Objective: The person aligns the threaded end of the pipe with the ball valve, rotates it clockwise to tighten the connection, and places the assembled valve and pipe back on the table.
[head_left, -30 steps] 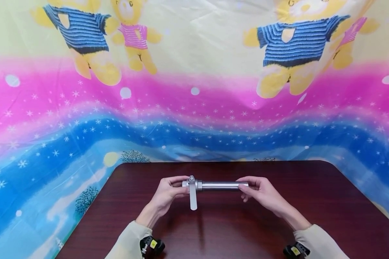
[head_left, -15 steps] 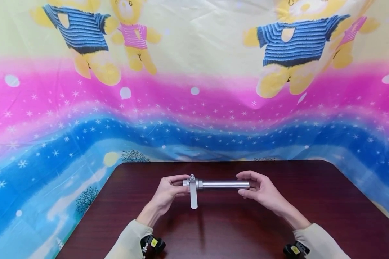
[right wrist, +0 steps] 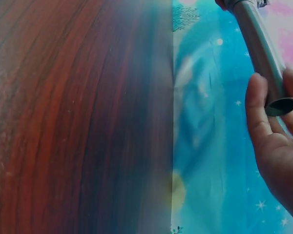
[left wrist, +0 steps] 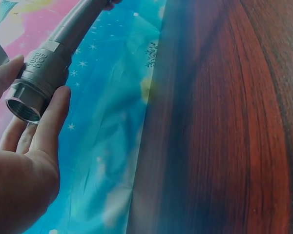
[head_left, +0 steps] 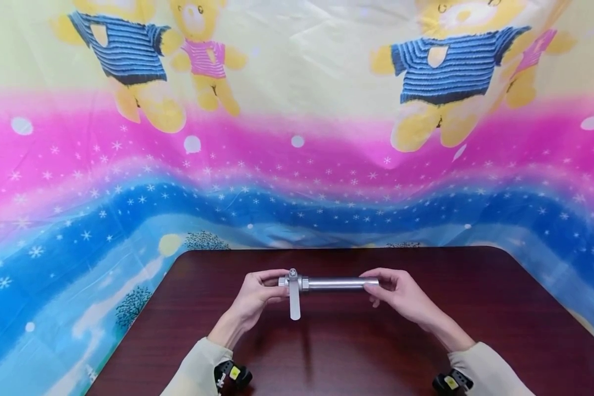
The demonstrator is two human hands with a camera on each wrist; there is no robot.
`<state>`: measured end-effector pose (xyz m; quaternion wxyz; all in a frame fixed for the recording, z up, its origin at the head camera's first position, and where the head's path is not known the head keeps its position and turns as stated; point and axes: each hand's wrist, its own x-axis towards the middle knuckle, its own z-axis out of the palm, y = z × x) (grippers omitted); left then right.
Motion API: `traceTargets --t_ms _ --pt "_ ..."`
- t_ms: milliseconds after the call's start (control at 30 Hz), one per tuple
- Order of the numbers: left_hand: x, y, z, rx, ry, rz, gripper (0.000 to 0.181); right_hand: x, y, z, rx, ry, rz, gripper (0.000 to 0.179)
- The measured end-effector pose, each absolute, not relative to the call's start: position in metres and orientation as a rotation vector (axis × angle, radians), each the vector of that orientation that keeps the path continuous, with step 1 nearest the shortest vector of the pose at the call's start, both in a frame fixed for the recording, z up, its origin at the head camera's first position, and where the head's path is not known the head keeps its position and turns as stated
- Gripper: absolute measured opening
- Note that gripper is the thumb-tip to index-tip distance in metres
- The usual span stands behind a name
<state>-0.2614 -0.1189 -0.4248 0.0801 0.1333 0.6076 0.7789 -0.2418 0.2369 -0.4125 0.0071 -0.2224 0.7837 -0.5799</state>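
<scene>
A silver ball valve (head_left: pixel 297 282) with a flat lever handle (head_left: pixel 295 306) is joined to a straight metal pipe (head_left: pixel 337 283), held level above the table. My left hand (head_left: pixel 249 300) grips the valve's left end between thumb and fingers. In the left wrist view, the valve's threaded opening (left wrist: pixel 24 110) faces my palm, and raised lettering shows on its body (left wrist: pixel 38 66). My right hand (head_left: pixel 405 297) pinches the pipe's far right end. The pipe's hollow, open mouth (right wrist: pixel 281 106) shows between thumb and fingers in the right wrist view. The lever points toward me.
A dark reddish-brown wooden table (head_left: pixel 356 352) lies below both hands, with rounded far corners. Behind it and along its sides hangs a printed cloth (head_left: pixel 297 165) with bears and snowflakes. Each sleeved wrist wears a black camera mount (head_left: pixel 235 375).
Half a second ago my right thumb and fingers were spread off the pipe's end; now they pinch it again, as one second ago. The left hand keeps its grip on the valve.
</scene>
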Motion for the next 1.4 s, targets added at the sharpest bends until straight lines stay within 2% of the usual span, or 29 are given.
traceTargets --t_ms 200,333,567,700,900,1033,1233,1400 --pt "-0.2623 -0.1185 -0.4246 0.417 1.827 2.318 0.045 -0.2436 0.2358 -0.4133 -0.741 2.406 -1.858 0.039" --pt "-0.2627 -0.1182 -0.4247 0.414 1.830 2.316 0.046 -0.2437 0.2349 -0.4141 -0.696 2.424 -1.836 0.030" --pt "-0.2627 -0.1180 -0.4249 0.417 1.829 2.318 0.046 -0.2432 0.2347 -0.4141 -0.745 2.362 -1.875 0.039" --pt "-0.2624 -0.1180 -0.4251 0.413 1.822 2.325 0.046 -0.2434 0.2345 -0.4146 -0.710 2.389 -1.849 0.030" --pt "-0.2625 -0.1174 -0.4262 0.403 1.806 2.325 0.045 -0.2432 0.2349 -0.4152 -0.761 2.368 -1.853 0.038" --pt "-0.2628 -0.1169 -0.4256 0.396 1.808 2.328 0.046 -0.2430 0.2344 -0.4138 -0.723 2.407 -1.829 0.029" --pt "-0.2630 -0.1168 -0.4254 0.408 1.815 2.327 0.046 -0.2429 0.2343 -0.4128 -0.741 2.383 -1.856 0.037" --pt "-0.2625 -0.1171 -0.4259 0.398 1.824 2.320 0.046 -0.2416 0.2340 -0.4124 -0.701 2.416 -1.813 0.032"
